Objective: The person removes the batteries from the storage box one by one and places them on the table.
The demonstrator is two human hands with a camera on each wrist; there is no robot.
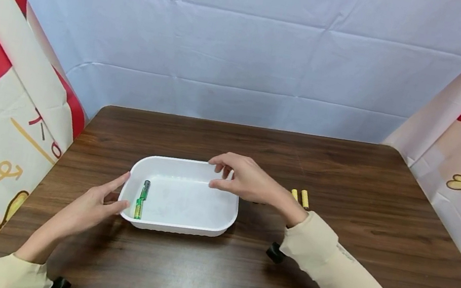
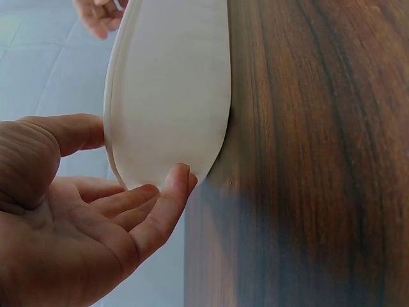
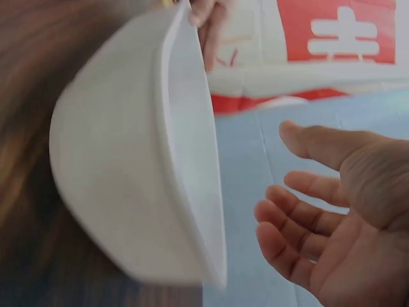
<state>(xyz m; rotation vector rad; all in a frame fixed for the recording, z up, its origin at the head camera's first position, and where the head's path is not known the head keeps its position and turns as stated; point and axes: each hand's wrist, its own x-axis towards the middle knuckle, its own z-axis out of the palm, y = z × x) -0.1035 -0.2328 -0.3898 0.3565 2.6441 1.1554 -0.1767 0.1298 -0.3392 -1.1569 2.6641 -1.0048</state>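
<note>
A white rectangular tray stands on the table, with two green batteries lying end to end inside it near the left wall. One green battery lies farther back, the other green battery nearer. My left hand holds the tray's left end, thumb at the rim and fingers against the outer wall, as the left wrist view shows. Over the tray's right end hovers my right hand, its fingers loosely bent and apart. The right wrist view shows nothing between that hand's thumb and fingers.
Two yellow batteries, a left yellow battery and a right yellow battery, are on the brown wooden table, partly hidden behind the right wrist. A pale cloth hangs behind the table, with printed cloths at both sides.
</note>
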